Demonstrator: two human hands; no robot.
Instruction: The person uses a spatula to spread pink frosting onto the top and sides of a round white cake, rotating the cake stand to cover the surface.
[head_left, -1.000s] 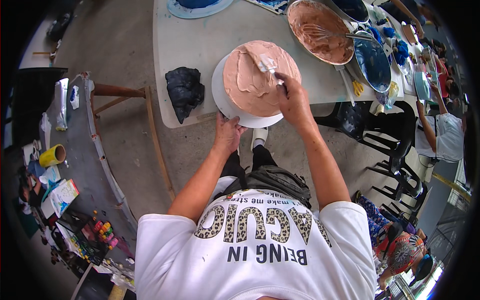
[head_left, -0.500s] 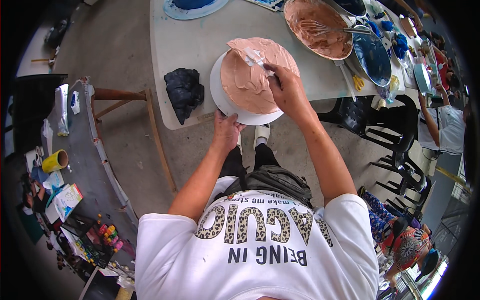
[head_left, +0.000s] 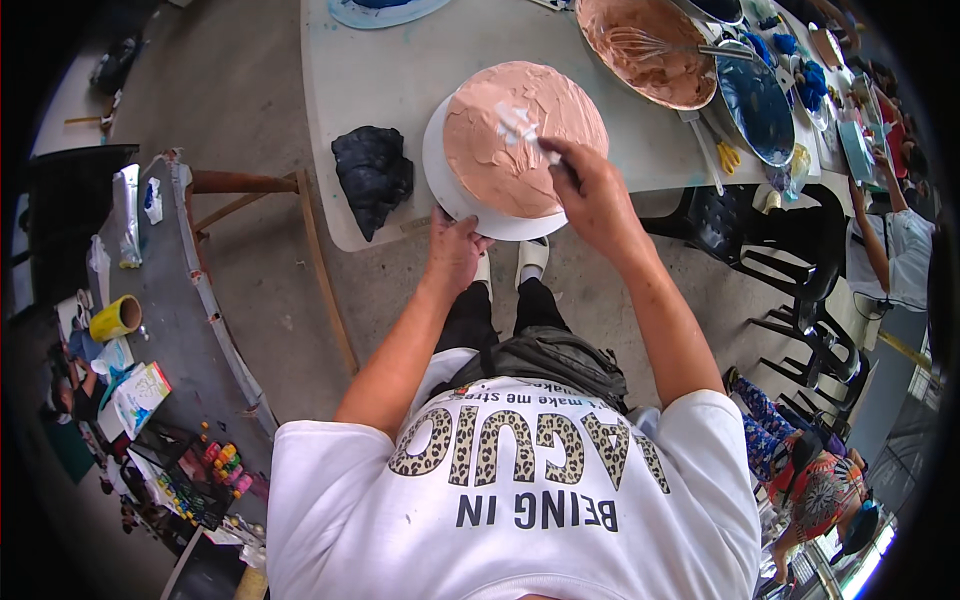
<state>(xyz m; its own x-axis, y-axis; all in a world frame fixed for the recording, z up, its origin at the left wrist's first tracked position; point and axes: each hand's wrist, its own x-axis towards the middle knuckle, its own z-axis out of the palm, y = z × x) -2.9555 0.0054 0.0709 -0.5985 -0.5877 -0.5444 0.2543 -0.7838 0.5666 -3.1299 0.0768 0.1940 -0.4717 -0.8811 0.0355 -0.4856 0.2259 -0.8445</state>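
Observation:
A round cake coated in peach frosting rests on a white round board at the front edge of the table. My left hand is closed on the board's near edge. In my right hand is a spatula with a frosting-smeared white blade, lying on the cake's top. Left of the cake is a crumpled dark, glossy mass.
Bowls of peach frosting with a whisk and dark-blue frosting sit right of the cake, near yellow scissors. Black chairs and co-workers are right; a cluttered grey table is left.
My right hand and spatula have swept over the top, first left and up, then slightly right. The raised frosting at the upper left now lies flatter. My left hand still holds the board.

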